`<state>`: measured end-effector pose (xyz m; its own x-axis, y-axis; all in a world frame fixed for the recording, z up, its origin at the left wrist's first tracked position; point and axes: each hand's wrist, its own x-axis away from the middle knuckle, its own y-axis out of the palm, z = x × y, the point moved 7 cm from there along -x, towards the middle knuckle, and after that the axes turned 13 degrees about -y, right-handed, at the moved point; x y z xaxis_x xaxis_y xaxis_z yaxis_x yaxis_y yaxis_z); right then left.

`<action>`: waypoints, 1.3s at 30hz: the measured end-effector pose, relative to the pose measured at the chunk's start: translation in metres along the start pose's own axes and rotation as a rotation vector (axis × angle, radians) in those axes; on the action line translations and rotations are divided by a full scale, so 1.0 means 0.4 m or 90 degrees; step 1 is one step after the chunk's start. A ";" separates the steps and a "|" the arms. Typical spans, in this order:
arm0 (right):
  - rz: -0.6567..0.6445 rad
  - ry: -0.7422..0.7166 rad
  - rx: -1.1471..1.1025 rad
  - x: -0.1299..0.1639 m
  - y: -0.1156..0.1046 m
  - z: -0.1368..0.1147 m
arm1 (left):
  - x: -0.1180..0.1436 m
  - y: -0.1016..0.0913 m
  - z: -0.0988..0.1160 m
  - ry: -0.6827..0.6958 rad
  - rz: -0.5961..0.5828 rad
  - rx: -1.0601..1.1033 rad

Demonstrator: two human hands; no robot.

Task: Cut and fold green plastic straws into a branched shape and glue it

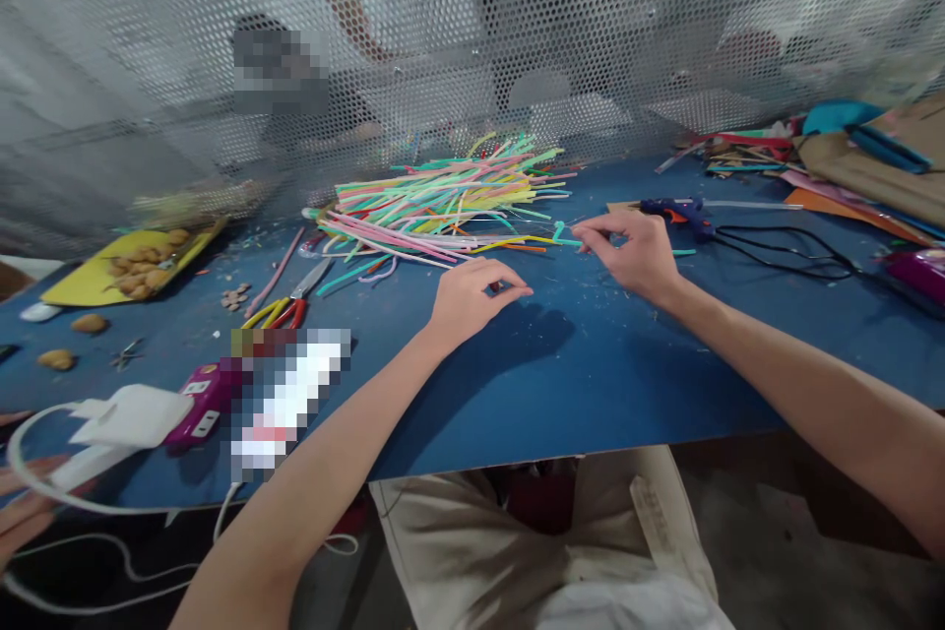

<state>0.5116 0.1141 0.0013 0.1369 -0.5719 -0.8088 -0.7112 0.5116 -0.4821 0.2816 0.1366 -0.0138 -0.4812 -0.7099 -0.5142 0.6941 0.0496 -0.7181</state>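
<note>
blue board (561,364) forms the work surface across the middle of the frame. the left hand (472,297) rests on it at centre, fingers curled down with the tips touching the surface; whether it pinches anything cannot be told. the right hand (631,251) sits just right of centre, fingers bent, thumb and forefinger pinched at a thin teal straw piece (565,234). the pile of coloured straws (443,202) lies just above both hands, at upper centre. a blue glue gun (675,210) lies just beyond the right hand, its black cable (783,251) trailing right. scissors (291,300) with red and yellow handles lie left of the left hand. a yellow sheet (89,281) holding brown shells sits at far left.
</note>
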 end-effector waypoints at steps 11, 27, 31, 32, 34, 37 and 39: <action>0.013 -0.071 0.021 -0.001 -0.002 -0.049 | 0.003 0.008 0.004 0.050 -0.027 -0.003; 0.008 -0.113 -0.006 0.000 -0.002 -0.064 | 0.012 0.013 0.022 0.061 -0.027 -0.051; -0.006 -0.117 -0.001 -0.001 0.000 -0.067 | 0.015 0.009 0.027 0.080 -0.010 -0.040; -0.008 -0.116 0.002 -0.001 0.001 -0.067 | 0.016 0.009 0.031 0.094 -0.008 -0.040; -0.009 -0.117 0.003 -0.001 0.001 -0.068 | 0.018 0.010 0.043 0.131 -0.011 -0.038; -0.009 -0.117 -0.005 0.000 0.002 -0.070 | 0.019 0.013 0.056 0.174 -0.018 -0.034; -0.011 -0.111 -0.007 0.001 0.004 -0.068 | 0.018 0.015 0.059 0.185 -0.022 -0.034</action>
<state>0.4919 0.0973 0.0094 0.2654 -0.4605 -0.8471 -0.7155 0.4948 -0.4932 0.2949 0.1152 -0.0107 -0.6428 -0.4809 -0.5963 0.6490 0.0718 -0.7574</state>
